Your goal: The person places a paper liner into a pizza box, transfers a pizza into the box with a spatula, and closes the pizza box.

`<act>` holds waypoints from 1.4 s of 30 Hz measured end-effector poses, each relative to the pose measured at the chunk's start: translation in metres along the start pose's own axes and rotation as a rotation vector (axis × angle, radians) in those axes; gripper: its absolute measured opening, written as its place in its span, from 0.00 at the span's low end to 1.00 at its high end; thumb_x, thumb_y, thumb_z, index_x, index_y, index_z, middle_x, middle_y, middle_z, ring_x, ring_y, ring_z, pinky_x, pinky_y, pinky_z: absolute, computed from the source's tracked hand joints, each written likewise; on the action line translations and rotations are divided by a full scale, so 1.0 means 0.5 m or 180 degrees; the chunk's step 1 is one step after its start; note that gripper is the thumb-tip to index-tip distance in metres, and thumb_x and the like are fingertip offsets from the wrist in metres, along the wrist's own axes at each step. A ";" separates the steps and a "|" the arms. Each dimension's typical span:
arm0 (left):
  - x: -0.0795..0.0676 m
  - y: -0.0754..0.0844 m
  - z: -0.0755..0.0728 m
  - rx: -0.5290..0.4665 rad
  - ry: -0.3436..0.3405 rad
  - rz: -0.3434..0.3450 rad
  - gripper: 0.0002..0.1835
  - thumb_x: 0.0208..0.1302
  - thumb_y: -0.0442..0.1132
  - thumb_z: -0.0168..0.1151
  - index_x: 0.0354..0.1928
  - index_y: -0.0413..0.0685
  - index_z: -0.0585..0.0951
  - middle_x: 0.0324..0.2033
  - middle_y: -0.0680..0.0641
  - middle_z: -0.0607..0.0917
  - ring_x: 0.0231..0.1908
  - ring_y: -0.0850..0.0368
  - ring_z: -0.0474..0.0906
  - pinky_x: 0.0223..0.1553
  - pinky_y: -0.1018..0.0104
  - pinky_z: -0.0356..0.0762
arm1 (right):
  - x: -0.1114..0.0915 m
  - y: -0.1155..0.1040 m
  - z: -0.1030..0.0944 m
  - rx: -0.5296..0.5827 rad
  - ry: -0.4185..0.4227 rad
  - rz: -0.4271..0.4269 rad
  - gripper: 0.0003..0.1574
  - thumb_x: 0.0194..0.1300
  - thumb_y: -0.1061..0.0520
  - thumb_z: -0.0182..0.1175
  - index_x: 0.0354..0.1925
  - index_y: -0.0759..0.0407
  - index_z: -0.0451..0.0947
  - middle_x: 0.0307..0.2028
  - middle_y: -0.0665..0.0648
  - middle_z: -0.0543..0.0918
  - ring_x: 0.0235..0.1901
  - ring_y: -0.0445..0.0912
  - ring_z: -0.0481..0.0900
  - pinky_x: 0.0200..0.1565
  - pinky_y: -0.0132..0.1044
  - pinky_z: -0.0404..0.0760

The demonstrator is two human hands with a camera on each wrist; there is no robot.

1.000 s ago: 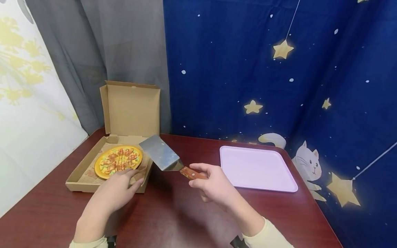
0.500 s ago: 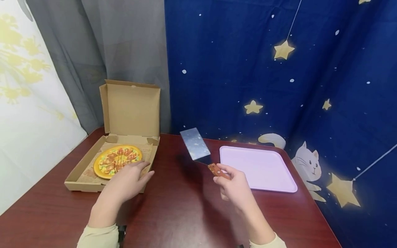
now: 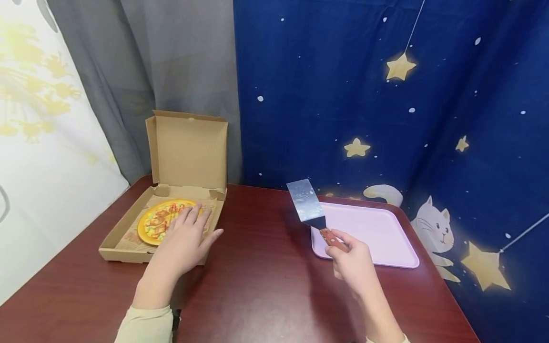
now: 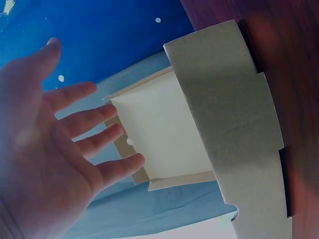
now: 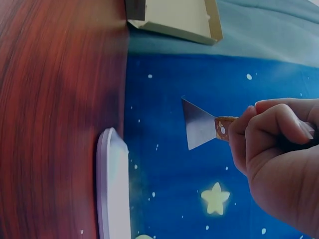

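The head view looks down on the back of the left hand (image 3: 186, 243), while the left-wrist view shows its palm, with thumb and fingers spread wide and holding nothing. Only the head view shows the pizza (image 3: 155, 226), which lies on printed paper inside the cardboard box (image 3: 124, 256); the left-wrist view gives the box's outer front wall and the inside of its raised lid (image 3: 190, 152). Whether the left hand touches the pizza I cannot tell. The right-wrist view shows the right hand (image 3: 353, 262) with its fingers curled round the handle of the spatula (image 3: 307, 204), and the metal blade in the air, apart from the tray (image 3: 369, 233).

In the head view the spatula's long axis runs from the right hand towards 11 o'clock, blade foremost; in the right-wrist view the blade points to 9 o'clock.

From the blade, the tray lies at 4 o'clock and the box at 9 o'clock, well apart on the tabletop (image 3: 266, 276). The handle and right hand hide part of the tray's 9 o'clock side. The left hand covers the pizza's 4 o'clock side. Behind, towards 12 o'clock, hang a grey curtain (image 3: 193, 57) and a blue star-patterned curtain (image 3: 309, 105).
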State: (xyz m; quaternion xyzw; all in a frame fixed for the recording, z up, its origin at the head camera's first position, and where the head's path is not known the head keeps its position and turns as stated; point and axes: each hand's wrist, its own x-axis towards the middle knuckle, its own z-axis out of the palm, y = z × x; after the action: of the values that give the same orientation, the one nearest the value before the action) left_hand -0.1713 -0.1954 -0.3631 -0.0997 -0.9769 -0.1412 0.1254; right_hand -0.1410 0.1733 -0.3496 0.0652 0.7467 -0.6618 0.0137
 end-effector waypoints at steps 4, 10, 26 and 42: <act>-0.003 0.002 0.000 -0.0016 -0.0007 0.0010 0.37 0.78 0.57 0.58 0.76 0.37 0.71 0.77 0.27 0.67 0.77 0.22 0.59 0.74 0.22 0.59 | 0.000 0.004 -0.018 -0.0077 0.0028 0.0079 0.36 0.72 0.68 0.57 0.76 0.63 0.69 0.42 0.60 0.80 0.13 0.36 0.59 0.18 0.25 0.58; -0.007 0.012 -0.001 -0.0031 0.0080 0.0139 0.35 0.77 0.55 0.61 0.74 0.38 0.73 0.74 0.27 0.72 0.76 0.23 0.63 0.74 0.25 0.62 | 0.001 0.009 -0.041 -0.0209 0.0107 0.0125 0.36 0.72 0.67 0.58 0.76 0.62 0.69 0.42 0.60 0.81 0.14 0.36 0.61 0.18 0.25 0.59; -0.026 0.004 0.009 -0.0137 0.0011 0.0084 0.34 0.77 0.54 0.61 0.74 0.40 0.74 0.76 0.30 0.71 0.77 0.27 0.64 0.74 0.23 0.60 | 0.004 0.033 -0.057 -0.0184 0.0014 0.0351 0.37 0.71 0.68 0.52 0.76 0.71 0.64 0.29 0.50 0.76 0.14 0.35 0.56 0.17 0.25 0.58; -0.018 0.019 0.004 -0.0154 -0.0098 0.0023 0.34 0.78 0.57 0.60 0.74 0.41 0.75 0.76 0.32 0.71 0.77 0.27 0.63 0.75 0.23 0.58 | 0.029 0.059 -0.073 0.0002 -0.0029 0.0482 0.37 0.71 0.68 0.50 0.75 0.74 0.60 0.26 0.48 0.78 0.13 0.33 0.55 0.16 0.24 0.55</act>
State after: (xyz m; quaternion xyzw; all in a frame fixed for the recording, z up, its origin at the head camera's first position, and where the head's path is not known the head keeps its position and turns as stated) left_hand -0.1608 -0.1873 -0.3649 -0.1084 -0.9747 -0.1627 0.1084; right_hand -0.1498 0.2140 -0.3756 0.1184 0.7394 -0.6594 0.0670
